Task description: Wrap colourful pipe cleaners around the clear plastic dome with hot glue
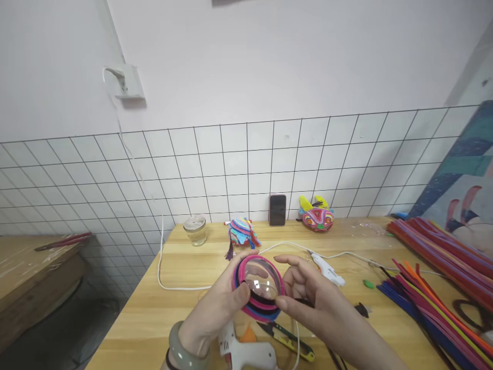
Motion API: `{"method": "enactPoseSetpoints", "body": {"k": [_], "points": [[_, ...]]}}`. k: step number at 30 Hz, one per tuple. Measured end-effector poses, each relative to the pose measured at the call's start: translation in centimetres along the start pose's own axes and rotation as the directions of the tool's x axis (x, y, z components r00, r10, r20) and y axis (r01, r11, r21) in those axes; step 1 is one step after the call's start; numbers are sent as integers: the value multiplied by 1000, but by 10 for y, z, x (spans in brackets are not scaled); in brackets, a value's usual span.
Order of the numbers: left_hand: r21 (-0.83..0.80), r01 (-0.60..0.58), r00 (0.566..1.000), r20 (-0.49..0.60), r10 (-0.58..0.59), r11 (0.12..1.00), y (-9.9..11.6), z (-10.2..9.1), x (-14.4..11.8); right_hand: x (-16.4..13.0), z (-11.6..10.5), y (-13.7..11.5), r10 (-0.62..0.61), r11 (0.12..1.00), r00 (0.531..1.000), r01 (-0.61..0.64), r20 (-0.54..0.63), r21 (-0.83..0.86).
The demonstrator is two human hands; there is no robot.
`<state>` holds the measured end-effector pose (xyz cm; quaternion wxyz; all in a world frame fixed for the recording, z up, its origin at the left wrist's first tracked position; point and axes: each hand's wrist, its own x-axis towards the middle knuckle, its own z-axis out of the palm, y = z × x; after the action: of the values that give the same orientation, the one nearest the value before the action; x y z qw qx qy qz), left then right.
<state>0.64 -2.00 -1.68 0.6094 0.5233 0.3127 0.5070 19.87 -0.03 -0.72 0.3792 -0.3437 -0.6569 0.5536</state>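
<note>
Just below the middle of the frame, two bare hands hold up a clear plastic dome (259,280) wrapped around its edge with pink, blue and black fuzzy wire. The left hand (215,313), with a pale green bangle (185,349) on its wrist, grips the dome's left side, thumb curled over the front rim and fingers closed behind it. The right hand (311,295) touches the dome's right side; its fingers are loosely curved and half open, with the thumb and fingertips resting against the rim.

Under the hands, at the bottom centre, a white glue gun (248,352) lies on the wooden table (154,308), with small yellow-handled snips (287,339) just to its right. A second white glue gun (327,268) lies behind the right hand, its white cord (165,280) looping off to the left. Long bundles of coloured fuzzy wire (431,288) fill the right side of the frame. Further back, against the tiled wall, stand a small glass jar (194,229), a colourful craft piece (242,234), a dark phone (278,209) leaning upright, and a bright mask-like figure (318,216).
</note>
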Motion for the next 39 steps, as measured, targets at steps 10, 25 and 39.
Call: {"method": "enactPoseSetpoints", "body": {"k": [10,25,39], "points": [[-142,106,989,-85,-119,984,-2,3,4,2,-1,4,-22,997,1000,22,3,-73],[-73,220,967,-117,-228,973,-4,6,6,13,-7,9,139,990,987,-137,83,-33],[178,21,984,-178,11,984,-3,3,7,15,7,18,49,988,997,-57,-61,-143]]}}
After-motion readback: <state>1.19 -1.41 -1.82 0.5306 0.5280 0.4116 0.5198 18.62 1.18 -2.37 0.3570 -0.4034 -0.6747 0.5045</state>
